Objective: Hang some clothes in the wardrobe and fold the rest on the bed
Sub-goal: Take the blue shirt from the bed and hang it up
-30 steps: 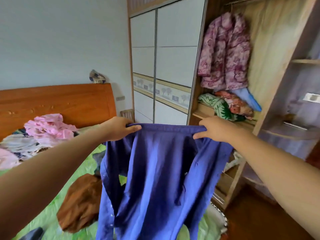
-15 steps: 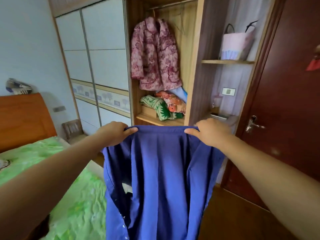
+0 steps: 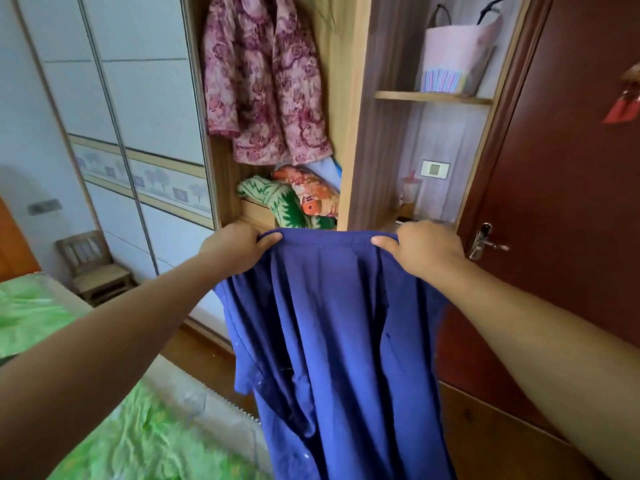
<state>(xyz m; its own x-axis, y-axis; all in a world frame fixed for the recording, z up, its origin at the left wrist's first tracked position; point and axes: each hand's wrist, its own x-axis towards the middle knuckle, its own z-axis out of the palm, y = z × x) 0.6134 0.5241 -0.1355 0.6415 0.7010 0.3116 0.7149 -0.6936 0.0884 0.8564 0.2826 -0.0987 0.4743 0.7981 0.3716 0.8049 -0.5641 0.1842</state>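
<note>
In front of the open wardrobe (image 3: 349,98), a person holds a deep blue garment (image 3: 339,323) up by its top edge, both arms stretched out. The left hand (image 3: 232,245) pinches that edge at one end and the right hand (image 3: 422,247) at the other, thumbs laid over the front of the cloth and fingers curled behind it. Each grip is clamped on the fabric. The top edge runs nearly level between them, just below the wardrobe's open hanging compartment.

The cloth is a plain, matt indigo that falls in long loose folds, with a stitched seam on the side under the left hand and a few pale specks low down. Its lower end drops out of sight.

Inside the wardrobe hangs a pink-and-maroon floral jacket (image 3: 263,84); under it lie a green-and-white bundle (image 3: 280,202) and an orange patterned bundle (image 3: 311,192). Off to the side of the wardrobe's sliding doors, nearer the person, is the bed (image 3: 104,427) with its green cover.
</note>
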